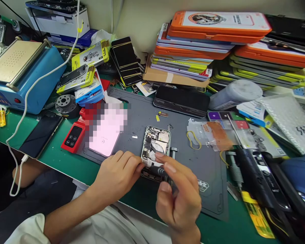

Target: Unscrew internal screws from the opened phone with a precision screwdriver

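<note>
An opened phone (156, 137) with its circuit board and inner parts exposed lies on the grey mat, a metal clamp knob (174, 149) at its right side. My left hand (119, 178) rests at the phone's lower left edge, fingers curled and pressed together; whatever they pinch is hidden. Over the lower right part of the phone is my right hand (181, 191), with thumb and fingers bent around a small tool's dark ribbed handle (157, 170). The tool's tip cannot be made out.
A lit pink-screened phone (104, 137) lies left, by a red device (73, 137). Behind stands a dark phone (181, 101). Yellow rubber band (194, 140), plastic films (213, 134) and a black handheld tool (263, 179) lie right. A white cable (44, 74) hangs left.
</note>
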`<control>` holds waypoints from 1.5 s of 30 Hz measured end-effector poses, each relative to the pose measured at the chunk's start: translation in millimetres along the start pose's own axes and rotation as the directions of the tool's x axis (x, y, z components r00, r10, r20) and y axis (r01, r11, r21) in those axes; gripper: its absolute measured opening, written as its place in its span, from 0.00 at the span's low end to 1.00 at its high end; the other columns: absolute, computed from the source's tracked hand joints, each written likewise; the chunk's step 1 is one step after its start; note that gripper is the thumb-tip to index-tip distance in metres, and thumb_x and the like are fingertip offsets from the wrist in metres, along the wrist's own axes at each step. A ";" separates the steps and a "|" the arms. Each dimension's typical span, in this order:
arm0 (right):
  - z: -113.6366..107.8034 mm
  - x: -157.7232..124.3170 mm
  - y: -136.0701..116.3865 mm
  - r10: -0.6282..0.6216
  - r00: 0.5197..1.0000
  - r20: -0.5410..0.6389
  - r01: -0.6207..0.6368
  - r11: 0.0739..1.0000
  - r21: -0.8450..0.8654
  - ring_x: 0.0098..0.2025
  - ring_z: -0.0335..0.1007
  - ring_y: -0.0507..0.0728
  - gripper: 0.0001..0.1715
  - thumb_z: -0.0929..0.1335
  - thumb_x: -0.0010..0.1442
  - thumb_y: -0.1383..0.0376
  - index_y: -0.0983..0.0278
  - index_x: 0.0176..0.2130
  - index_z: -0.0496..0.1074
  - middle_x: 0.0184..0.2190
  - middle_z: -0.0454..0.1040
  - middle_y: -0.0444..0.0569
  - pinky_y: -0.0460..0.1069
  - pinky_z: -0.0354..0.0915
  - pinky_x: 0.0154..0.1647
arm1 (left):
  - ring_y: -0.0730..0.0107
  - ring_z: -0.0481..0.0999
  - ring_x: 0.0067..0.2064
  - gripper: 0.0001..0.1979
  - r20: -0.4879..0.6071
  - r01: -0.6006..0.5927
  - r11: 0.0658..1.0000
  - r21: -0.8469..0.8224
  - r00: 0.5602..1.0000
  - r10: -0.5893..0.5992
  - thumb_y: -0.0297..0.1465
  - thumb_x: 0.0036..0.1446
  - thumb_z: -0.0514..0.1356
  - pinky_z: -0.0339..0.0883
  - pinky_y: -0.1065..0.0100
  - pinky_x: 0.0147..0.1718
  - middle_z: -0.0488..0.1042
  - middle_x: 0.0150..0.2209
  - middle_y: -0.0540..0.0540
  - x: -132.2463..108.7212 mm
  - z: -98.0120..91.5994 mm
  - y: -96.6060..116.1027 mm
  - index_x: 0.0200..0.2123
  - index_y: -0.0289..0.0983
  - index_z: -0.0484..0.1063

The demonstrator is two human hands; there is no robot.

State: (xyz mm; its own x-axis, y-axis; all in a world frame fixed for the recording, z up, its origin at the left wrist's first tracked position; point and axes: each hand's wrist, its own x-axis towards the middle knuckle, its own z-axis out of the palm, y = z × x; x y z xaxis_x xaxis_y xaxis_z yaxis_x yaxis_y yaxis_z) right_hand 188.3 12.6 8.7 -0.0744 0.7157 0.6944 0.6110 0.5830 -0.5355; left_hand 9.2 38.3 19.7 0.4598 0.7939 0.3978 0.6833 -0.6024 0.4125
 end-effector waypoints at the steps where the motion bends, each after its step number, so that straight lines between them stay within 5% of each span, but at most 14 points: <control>1: 0.2 0.1 0.3 0.000 1.000 -0.001 0.000 1.000 0.016 0.57 0.77 0.64 0.31 0.65 0.72 0.74 0.61 0.70 0.64 0.59 0.74 0.58 0.58 0.81 0.49 | 0.68 0.69 0.34 0.07 0.003 -0.006 1.000 0.000 1.000 0.006 0.28 0.78 0.54 0.64 0.64 0.33 0.77 0.37 0.50 0.1 -0.4 -0.1 0.44 0.38 0.69; 7: 1.8 0.2 2.3 0.033 0.999 -0.039 -0.033 0.999 -0.020 0.55 0.79 0.63 0.37 0.64 0.72 0.75 0.59 0.75 0.59 0.60 0.73 0.59 0.58 0.82 0.49 | 0.70 0.73 0.36 0.07 -0.006 -0.017 1.000 -0.008 1.000 0.017 0.29 0.77 0.58 0.67 0.66 0.35 0.80 0.39 0.50 0.3 -3.3 -1.3 0.45 0.38 0.76; 13: 4.0 -0.9 0.2 0.192 0.971 -0.144 -0.183 0.980 0.073 0.39 0.81 0.58 0.40 0.71 0.70 0.76 0.59 0.74 0.61 0.45 0.77 0.54 0.46 0.78 0.29 | 0.72 0.72 0.35 0.07 -0.041 -0.025 0.999 -0.039 0.999 0.023 0.29 0.76 0.60 0.66 0.67 0.33 0.80 0.38 0.51 -0.9 -4.0 -3.9 0.46 0.39 0.79; 20: 8.7 -2.9 -4.0 0.224 0.969 -0.105 -0.202 0.962 0.184 0.47 0.82 0.60 0.40 0.68 0.71 0.78 0.58 0.74 0.60 0.48 0.78 0.54 0.47 0.80 0.32 | 0.71 0.76 0.37 0.05 -0.005 -0.058 0.996 -0.062 0.998 0.057 0.27 0.74 0.61 0.69 0.68 0.36 0.80 0.41 0.51 -1.0 -1.8 -8.5 0.48 0.39 0.77; 24: 9.3 0.4 -4.3 0.229 0.954 -0.196 -0.193 0.964 0.184 0.47 0.81 0.60 0.40 0.68 0.70 0.78 0.58 0.74 0.60 0.48 0.77 0.54 0.49 0.82 0.35 | 0.70 0.77 0.38 0.04 0.016 -0.080 0.997 -0.003 0.997 0.080 0.27 0.74 0.61 0.70 0.66 0.38 0.80 0.41 0.50 0.8 -4.1 -6.3 0.47 0.37 0.76; 34: 7.0 5.8 -5.5 0.293 0.906 -0.306 -0.234 0.948 0.214 0.43 0.80 0.57 0.37 0.68 0.71 0.78 0.59 0.73 0.61 0.47 0.76 0.54 0.46 0.81 0.33 | 0.67 0.79 0.36 0.04 0.254 -0.014 0.995 0.098 0.967 -0.011 0.27 0.75 0.57 0.70 0.65 0.34 0.75 0.38 0.51 13.4 -13.6 4.2 0.43 0.39 0.70; 39: 6.1 5.8 -4.9 0.330 0.887 -0.324 -0.258 0.934 0.246 0.43 0.80 0.57 0.36 0.68 0.72 0.77 0.59 0.73 0.61 0.47 0.76 0.54 0.47 0.82 0.34 | 0.66 0.76 0.32 0.06 0.185 -0.150 0.963 0.223 0.977 0.110 0.25 0.73 0.55 0.67 0.63 0.30 0.73 0.34 0.51 19.6 -14.7 1.0 0.41 0.38 0.70; 45: 6.9 2.3 -4.6 0.328 0.889 -0.320 -0.268 0.939 0.217 0.44 0.81 0.57 0.34 0.68 0.73 0.75 0.60 0.73 0.61 0.48 0.77 0.55 0.46 0.81 0.34 | 0.68 0.78 0.36 0.03 0.149 -0.067 0.965 0.255 0.988 0.030 0.28 0.74 0.59 0.68 0.65 0.34 0.75 0.37 0.51 37.5 -24.8 -23.1 0.43 0.38 0.72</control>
State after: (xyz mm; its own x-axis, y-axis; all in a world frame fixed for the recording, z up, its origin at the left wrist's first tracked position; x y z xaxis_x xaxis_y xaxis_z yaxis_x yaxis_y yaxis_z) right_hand 179.9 14.2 9.4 0.3868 0.7041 0.5955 0.4221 0.4390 -0.7932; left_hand -3.4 79.9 45.3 0.5592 0.7791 0.2833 0.7727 -0.6136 0.1625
